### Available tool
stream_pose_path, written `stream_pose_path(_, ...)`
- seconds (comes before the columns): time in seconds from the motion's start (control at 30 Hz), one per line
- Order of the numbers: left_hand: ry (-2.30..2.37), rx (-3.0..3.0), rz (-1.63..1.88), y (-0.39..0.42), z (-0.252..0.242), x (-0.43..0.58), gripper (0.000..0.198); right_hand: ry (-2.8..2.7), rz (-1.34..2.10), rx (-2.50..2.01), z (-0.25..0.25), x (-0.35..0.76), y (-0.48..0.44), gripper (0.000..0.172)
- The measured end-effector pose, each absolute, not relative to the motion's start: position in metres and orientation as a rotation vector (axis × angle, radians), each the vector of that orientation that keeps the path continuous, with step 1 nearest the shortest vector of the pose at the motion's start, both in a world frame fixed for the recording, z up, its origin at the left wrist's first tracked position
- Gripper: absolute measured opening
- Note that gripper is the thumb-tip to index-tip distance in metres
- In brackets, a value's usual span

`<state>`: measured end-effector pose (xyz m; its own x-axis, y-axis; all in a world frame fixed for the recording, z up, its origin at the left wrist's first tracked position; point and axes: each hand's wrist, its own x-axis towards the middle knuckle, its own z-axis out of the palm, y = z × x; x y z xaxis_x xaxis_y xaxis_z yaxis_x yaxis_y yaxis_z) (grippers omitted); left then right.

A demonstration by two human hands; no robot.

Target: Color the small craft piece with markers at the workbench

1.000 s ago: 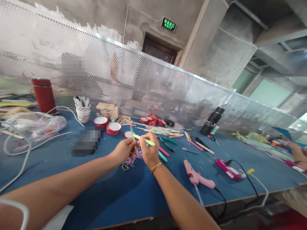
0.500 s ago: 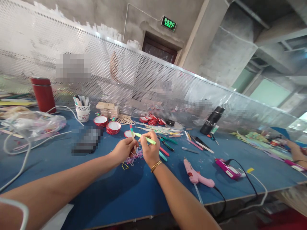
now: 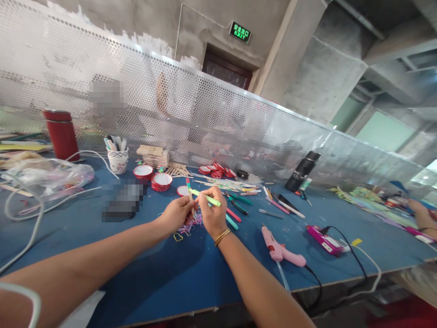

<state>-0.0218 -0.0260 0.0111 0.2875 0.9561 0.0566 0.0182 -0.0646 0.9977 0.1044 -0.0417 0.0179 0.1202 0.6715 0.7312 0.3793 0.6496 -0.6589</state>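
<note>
My left hand [image 3: 175, 213] is closed on a craft stick [image 3: 188, 187] with red and green bands, held nearly upright. My right hand [image 3: 212, 215], with a gold bracelet at the wrist, is closed on a light green marker [image 3: 206, 197] whose tip rests against that stick. Both hands hover just above the blue table [image 3: 164, 269], over a small heap of pink rubber bands [image 3: 191, 225].
A pink glue gun [image 3: 280, 250] and a magenta one [image 3: 324, 241] lie at the right with cords. Red tape rolls [image 3: 161, 181], a cup of pens [image 3: 118, 159], a red flask [image 3: 62, 135], a black bottle [image 3: 302, 171] and pliers [image 3: 237, 203] stand behind. Another person's hand [image 3: 421, 216] is far right.
</note>
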Motion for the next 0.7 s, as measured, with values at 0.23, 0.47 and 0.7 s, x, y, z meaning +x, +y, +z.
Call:
stream_pose_path(0.23, 1.012, 1.37, 1.027, -0.0272, 0.0126, -0.0214, 0.034, -1.471, 0.236, -0.925, 0.0182, 0.1059, -0.04, 0.016)
stream_pose_path(0.47, 0.994, 1.391, 1.025, -0.0246, 0.0104, -0.0213, 0.037, -1.482, 0.267, -0.916, 0.0188, 0.1047, -0.0412, 0.015)
stream_pose_path(0.7, 0.982, 1.399, 1.022, -0.0266, 0.0111, -0.021, 0.038, -1.489, 0.252, -0.928, 0.019, 0.1047, -0.0409, 0.016)
